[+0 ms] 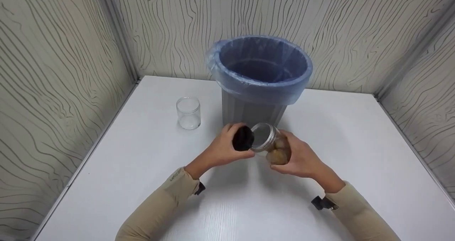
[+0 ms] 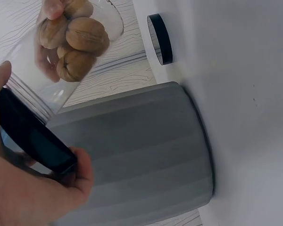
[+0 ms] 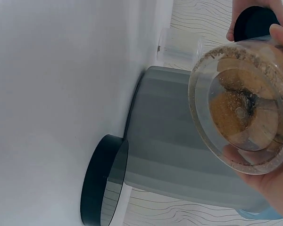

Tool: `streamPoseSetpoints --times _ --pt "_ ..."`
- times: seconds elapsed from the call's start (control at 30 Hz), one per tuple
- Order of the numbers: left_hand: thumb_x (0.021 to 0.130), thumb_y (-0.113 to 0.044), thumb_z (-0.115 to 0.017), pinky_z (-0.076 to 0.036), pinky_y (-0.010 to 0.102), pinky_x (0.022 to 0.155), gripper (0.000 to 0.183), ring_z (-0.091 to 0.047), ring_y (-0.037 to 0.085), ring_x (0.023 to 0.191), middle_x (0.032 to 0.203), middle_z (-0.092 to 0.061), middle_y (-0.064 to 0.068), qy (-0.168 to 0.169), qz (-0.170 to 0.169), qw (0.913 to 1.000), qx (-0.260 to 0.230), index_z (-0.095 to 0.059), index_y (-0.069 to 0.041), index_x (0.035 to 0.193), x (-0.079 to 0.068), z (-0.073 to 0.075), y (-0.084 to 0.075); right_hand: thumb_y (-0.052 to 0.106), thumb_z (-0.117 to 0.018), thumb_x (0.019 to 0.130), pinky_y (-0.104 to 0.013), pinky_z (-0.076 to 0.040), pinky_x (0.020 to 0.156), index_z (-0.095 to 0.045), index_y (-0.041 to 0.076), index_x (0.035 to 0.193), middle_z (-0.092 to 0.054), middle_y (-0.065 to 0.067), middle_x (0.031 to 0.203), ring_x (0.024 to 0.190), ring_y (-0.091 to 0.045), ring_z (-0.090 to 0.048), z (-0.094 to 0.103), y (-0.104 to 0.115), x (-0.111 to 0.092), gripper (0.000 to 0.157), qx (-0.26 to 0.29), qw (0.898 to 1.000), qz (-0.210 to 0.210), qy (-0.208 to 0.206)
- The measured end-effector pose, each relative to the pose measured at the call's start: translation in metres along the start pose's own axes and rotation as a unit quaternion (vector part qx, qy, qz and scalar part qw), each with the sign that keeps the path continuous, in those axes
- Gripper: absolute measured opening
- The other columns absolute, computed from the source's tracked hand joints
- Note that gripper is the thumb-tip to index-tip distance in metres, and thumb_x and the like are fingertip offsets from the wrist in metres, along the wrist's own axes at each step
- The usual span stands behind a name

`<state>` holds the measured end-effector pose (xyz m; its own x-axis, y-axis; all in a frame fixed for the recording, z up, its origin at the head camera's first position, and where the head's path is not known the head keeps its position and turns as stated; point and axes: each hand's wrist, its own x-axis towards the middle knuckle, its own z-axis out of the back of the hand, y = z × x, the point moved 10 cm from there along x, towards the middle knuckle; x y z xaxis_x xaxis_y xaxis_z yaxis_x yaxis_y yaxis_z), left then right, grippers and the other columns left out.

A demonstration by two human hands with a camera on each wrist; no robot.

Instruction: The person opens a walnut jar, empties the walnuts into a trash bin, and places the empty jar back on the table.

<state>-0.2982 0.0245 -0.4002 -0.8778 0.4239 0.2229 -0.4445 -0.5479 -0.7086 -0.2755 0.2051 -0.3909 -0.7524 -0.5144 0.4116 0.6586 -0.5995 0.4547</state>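
We see the jar of walnuts tipped over the table. The right hand curls round it, maybe so it won't slip. The left hand's fingers grip a black lid just beside its mouth, perhaps to keep them lined up. Behind stands the bin, its blue bag folded over, probably to stay put.

before the bin, the left hand grips a black lid, the right hand a tilted jar; left of the bin stands a clear container.
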Motion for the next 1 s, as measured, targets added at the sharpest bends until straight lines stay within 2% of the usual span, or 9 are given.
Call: streamPoseSetpoints --times 0.27,0.5,0.8,1.0 --pt "0.070 -0.060 -0.072 -0.043 0.042 0.091 0.090 -0.047 0.023 0.112 0.131 -0.043 0.012 0.007 0.011 0.9996 0.023 -0.040 -0.017 0.141 -0.002 0.006 0.011 0.045 -0.086 0.062 -0.040 -0.049 0.081 -0.038 0.007 0.138 -0.055 0.003 0.120 0.099 -0.010 -0.055 0.002 -0.002 -0.001 0.097 0.006 1.000 -0.009 -0.001" --pt "0.069 -0.061 -0.072 -0.041 0.043 0.095 0.093 -0.043 0.029 0.120 0.136 -0.039 0.019 0.029 0.030 0.9961 0.077 -0.041 -0.012 0.141 -0.004 0.006 0.025 0.044 -0.086 0.062 -0.040 -0.049 0.079 -0.037 0.008 0.138 -0.056 0.002 0.118 0.096 -0.011 -0.055 0.004 -0.004 -0.002 0.098 0.015 1.000 -0.022 -0.002" --pt "0.069 -0.060 -0.072 -0.043 0.041 0.091 0.090 -0.045 0.029 0.113 0.127 -0.045 0.018 0.038 0.025 0.9910 0.126 -0.044 -0.010 0.138 -0.003 0.001 0.039 0.044 -0.086 0.062 -0.039 -0.049 0.079 -0.036 0.007 0.138 -0.055 0.000 0.120 0.098 -0.011 -0.055 0.002 -0.003 -0.003 0.099 0.009 1.000 -0.019 0.001" --pt "0.069 -0.061 -0.071 -0.044 0.040 0.086 0.087 -0.047 0.027 0.105 0.119 -0.047 0.015 0.044 0.026 0.9836 0.173 -0.047 -0.009 0.135 -0.004 0.000 0.048 0.043 -0.087 0.062 -0.040 -0.050 0.079 -0.037 0.006 0.138 -0.056 0.000 0.119 0.098 -0.012 -0.056 0.004 -0.004 -0.003 0.098 0.009 1.000 -0.023 0.001"
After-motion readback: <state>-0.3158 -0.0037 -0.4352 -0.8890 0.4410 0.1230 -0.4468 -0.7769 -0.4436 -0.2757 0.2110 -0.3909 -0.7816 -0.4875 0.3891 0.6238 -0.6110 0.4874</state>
